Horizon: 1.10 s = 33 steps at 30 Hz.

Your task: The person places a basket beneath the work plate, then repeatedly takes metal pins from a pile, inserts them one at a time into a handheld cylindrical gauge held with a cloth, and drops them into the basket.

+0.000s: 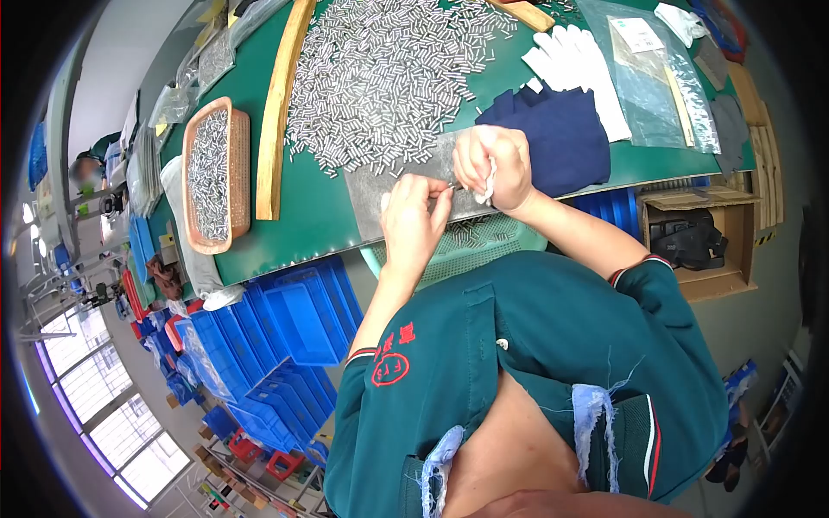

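Pin heap (380,82) at eleven o'clock; left hand (413,220) pinching, seemingly, metal pin (452,186); right hand (494,166), fingers curled round white cloth (490,183).

Small metal pins (371,78) heaped beside 1 yellowish wooden strip (282,112).

Wooden strip (282,121) beside pin pile (380,78)

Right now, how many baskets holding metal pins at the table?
2. Peach basket on the green table, left of the loose metal pins; light-green basket at the table's near edge, partly covered by the person's body. Others may be hidden.
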{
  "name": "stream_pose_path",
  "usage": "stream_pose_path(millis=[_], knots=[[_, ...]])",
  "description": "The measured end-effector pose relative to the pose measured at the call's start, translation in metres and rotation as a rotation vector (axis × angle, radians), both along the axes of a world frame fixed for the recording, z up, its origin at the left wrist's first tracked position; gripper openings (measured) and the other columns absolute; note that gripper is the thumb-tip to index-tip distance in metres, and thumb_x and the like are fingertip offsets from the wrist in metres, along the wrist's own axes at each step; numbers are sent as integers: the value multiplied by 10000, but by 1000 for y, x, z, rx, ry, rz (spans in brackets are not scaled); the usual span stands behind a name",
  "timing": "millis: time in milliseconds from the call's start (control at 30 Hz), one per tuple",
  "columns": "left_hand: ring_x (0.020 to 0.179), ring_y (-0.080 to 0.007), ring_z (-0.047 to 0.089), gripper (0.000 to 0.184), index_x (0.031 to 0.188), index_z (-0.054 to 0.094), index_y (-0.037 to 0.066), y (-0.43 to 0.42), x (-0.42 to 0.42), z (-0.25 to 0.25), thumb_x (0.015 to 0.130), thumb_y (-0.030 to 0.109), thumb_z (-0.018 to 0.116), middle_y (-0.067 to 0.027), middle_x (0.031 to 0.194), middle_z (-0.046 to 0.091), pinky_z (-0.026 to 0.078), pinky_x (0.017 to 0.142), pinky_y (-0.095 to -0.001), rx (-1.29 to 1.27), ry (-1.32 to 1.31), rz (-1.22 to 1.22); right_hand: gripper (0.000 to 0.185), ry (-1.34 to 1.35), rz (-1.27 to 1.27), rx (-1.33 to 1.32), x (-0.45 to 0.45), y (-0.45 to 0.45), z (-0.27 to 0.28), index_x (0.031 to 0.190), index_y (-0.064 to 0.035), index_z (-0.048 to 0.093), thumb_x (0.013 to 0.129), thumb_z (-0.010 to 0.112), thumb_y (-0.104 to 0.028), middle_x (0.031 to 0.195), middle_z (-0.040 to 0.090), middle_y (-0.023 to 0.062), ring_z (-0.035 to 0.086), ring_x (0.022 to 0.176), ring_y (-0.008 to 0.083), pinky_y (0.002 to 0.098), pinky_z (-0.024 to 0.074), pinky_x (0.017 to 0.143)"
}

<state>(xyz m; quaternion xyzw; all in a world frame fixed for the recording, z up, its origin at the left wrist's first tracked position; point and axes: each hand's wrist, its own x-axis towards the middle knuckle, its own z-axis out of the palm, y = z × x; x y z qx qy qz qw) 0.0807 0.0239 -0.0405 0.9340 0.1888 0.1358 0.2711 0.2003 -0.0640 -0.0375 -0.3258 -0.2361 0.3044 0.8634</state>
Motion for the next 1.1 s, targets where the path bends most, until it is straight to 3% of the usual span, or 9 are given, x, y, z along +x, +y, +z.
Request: stream_pose_path(millis=[233, 333, 433, 700, 800, 867, 900, 1000, 1100], knots=[[658, -195, 525, 110, 741, 564, 84, 1, 0, -2, 701, 102, 665, -24, 701, 516, 355, 615, -323, 25, -12, -26, 413, -372, -70, -36, -5, 2, -3, 486, -44, 337, 876, 355, -176, 420, 357, 46, 303, 350, 113, 247, 278, 363], [655, -189, 525, 109, 746, 566, 82, 2, 0, -3, 701, 97, 664, -23, 702, 517, 352, 615, -322, 30, -31, -38, 434, -50, -30, -48, -3, 1, 0, 508, -57, 327, 904, 331, -233, 421, 341, 43, 293, 344, 107, 249, 280, 360], [652, -181, 525, 110, 754, 570, 81, 2, -2, -4, 700, 90, 665, -22, 704, 518, 350, 614, -320, 26, -51, -49, 439, 95, -52, -30, 0, 1, 4, 517, -68, 314, 913, 314, -259, 418, 326, 40, 284, 341, 104, 250, 280, 357], [646, -174, 522, 114, 763, 573, 82, 2, -2, -4, 698, 85, 667, -18, 704, 519, 343, 612, -312, 9, -64, -56, 439, 82, -42, -8, -1, 1, 1, 514, -67, 318, 911, 313, -254, 421, 332, 39, 280, 344, 105, 254, 281, 361], [653, -178, 525, 108, 760, 571, 84, 3, -2, -5, 703, 88, 662, -20, 704, 519, 342, 611, -313, 3, -66, -61, 438, -57, -29, -42, -3, 0, -2, 512, -60, 327, 909, 322, -245, 422, 337, 40, 289, 348, 103, 252, 284, 362], [671, -191, 527, 109, 778, 572, 89, 2, -2, -2, 708, 91, 656, -23, 698, 517, 346, 616, -319, 11, -32, -67, 417, -368, -27, -51, -3, 0, -2, 519, -33, 358, 901, 378, -201, 463, 395, 49, 358, 389, 98, 241, 304, 385], [671, -191, 527, 109, 778, 572, 89, 3, -2, -2, 708, 91, 656, -23, 698, 517, 346, 616, -319, 16, -37, -64, 417, -373, -25, -46, -3, 1, -3, 519, -33, 358, 901, 378, -201, 463, 395, 49, 358, 389, 98, 241, 304, 385], [692, -204, 521, 105, 803, 574, 94, 2, -1, -2, 717, 89, 634, -28, 721, 522, 353, 623, -328, 23, -45, -62, 421, -40, -52, -94, -3, 2, 2, 516, -61, 323, 899, 334, -235, 418, 336, 43, 299, 348, 105, 250, 285, 363], [713, -211, 521, 104, 822, 575, 99, 0, -2, 6, 726, 84, 613, -32, 762, 533, 359, 632, -336, 110, -17, -97, 422, 48, -78, -104, -1, 2, 5, 520, -68, 317, 901, 331, -249, 418, 339, 46, 297, 345, 107, 245, 283, 365]])
